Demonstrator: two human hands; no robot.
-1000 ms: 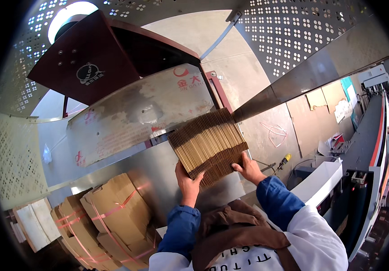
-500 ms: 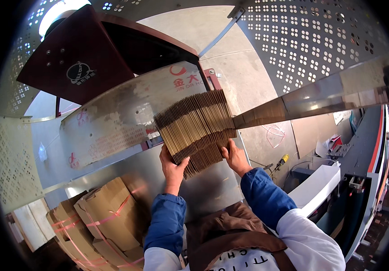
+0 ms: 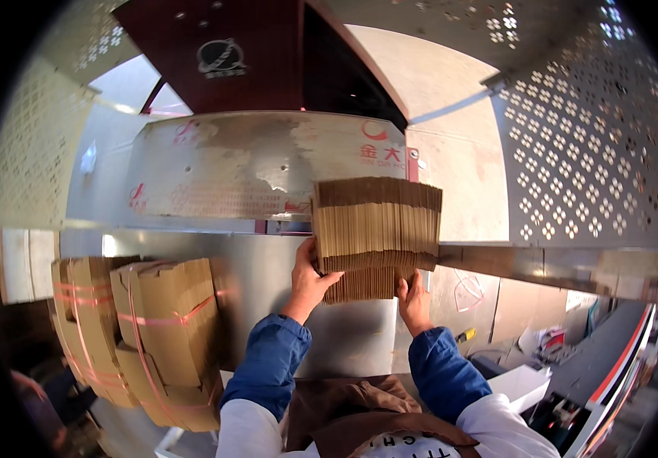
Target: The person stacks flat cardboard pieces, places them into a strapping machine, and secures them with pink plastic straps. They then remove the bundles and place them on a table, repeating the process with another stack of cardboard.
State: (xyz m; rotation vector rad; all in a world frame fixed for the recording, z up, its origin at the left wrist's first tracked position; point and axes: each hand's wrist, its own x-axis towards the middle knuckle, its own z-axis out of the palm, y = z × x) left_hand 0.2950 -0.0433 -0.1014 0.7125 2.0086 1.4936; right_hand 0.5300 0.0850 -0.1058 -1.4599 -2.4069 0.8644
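Observation:
A thick row of folded brown cardboard pieces (image 3: 378, 229), packed tightly edge to edge, sits over the metal table (image 3: 268, 286) in front of me. Its lower part steps back beneath a longer upper part. My left hand (image 3: 312, 278) grips the near left corner, thumb across the front and fingers along the side. At the near right corner, my right hand (image 3: 414, 304) presses on the lower part with its fingers bent; some fingertips are hidden behind the cardboard. Both forearms wear blue sleeve covers.
Bundles of flat cardboard (image 3: 169, 313) tied with pink strapping stand at the left. Behind the table is a worn metal plate (image 3: 230, 164) under a dark red machine housing (image 3: 230, 84). Perforated panels (image 3: 588, 160) flank it. A metal bar (image 3: 543, 267) runs off right.
The whole view has turned, so the machine and table now look level and further right. Both hands stay on the cardboard row, which shows little shift against the table.

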